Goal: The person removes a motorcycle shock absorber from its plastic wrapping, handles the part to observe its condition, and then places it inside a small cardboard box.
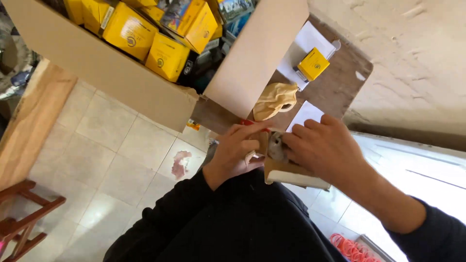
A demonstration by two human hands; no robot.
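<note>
Tiled floor [111, 155] open below, hands (2) [238, 153] [325, 148] gripping small box [286, 167]

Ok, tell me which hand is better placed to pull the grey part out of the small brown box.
Probably the right hand: its fingertips already rest on the grey part in the open small brown box. The left hand grips the box's side, steadying it.

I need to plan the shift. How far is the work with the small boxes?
Seemingly done: many yellow boxes lie closed in the big carton, one more yellow box on the board. In hand: the left hand and right hand hold an open brown box with a grey part inside. Left: closing it.
</note>
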